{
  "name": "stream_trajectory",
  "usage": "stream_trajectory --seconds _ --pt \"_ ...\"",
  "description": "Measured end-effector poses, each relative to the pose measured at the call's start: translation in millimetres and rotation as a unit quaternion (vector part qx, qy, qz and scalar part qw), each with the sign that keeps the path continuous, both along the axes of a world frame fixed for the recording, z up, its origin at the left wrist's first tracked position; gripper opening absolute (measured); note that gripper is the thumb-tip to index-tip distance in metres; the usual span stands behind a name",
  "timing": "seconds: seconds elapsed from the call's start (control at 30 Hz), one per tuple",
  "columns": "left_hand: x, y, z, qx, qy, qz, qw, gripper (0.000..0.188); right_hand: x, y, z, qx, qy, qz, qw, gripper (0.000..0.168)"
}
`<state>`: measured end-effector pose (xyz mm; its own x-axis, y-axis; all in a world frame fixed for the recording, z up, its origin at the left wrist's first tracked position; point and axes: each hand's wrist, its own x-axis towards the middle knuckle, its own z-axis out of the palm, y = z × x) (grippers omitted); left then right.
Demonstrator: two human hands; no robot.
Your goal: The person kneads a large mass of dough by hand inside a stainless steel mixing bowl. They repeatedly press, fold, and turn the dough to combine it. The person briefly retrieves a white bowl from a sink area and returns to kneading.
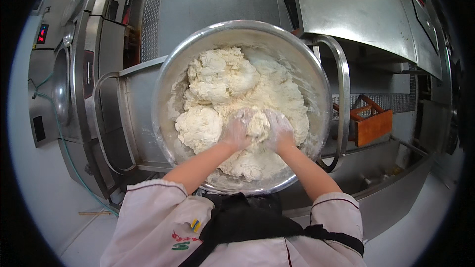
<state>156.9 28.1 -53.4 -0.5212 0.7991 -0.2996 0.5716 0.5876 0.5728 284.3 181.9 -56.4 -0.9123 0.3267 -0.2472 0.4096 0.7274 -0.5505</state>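
A large round stainless steel bowl (pixel 243 25) holds a shaggy, floury mass of dough (pixel 222 70) in several lumps. A separate rounded lump (pixel 198 128) sits at its left, beside my left hand. My left hand (pixel 238 128) and my right hand (pixel 279 126) are both down in the dough at the bowl's near middle, slightly blurred and coated with flour. Between them they hold a ragged clump of dough (pixel 258 125). The fingertips are partly buried. Loose, floury dough (pixel 246 165) lies just below my wrists against the near wall.
The bowl rests on a steel cart with a tubular handle (pixel 339 81) at right and another (pixel 98 118) at left. Beyond the right handle stands a wooden stool (pixel 374 126) near a steel sink (pixel 382 178). A steel counter (pixel 352 11) is at upper right; steel kitchen equipment (pixel 105 63) lines the left.
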Motion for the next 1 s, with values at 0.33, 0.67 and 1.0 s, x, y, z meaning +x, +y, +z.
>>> stream_trajectory --seconds 0.33,0.67,1.0 --pt "-39 34 -10 0.011 -0.033 0.000 0.999 0.086 -32 8 11 -0.004 0.000 -0.095 0.995 0.073" --pt "10 -58 88 -0.063 0.026 -0.224 0.972 0.119 100 -69 94 -0.002 0.180 0.096 0.979 0.088" --pt "33 -34 2 -0.092 0.038 -0.101 0.990 0.092 44 -46 28 0.029 0.071 -0.023 0.997 0.092"
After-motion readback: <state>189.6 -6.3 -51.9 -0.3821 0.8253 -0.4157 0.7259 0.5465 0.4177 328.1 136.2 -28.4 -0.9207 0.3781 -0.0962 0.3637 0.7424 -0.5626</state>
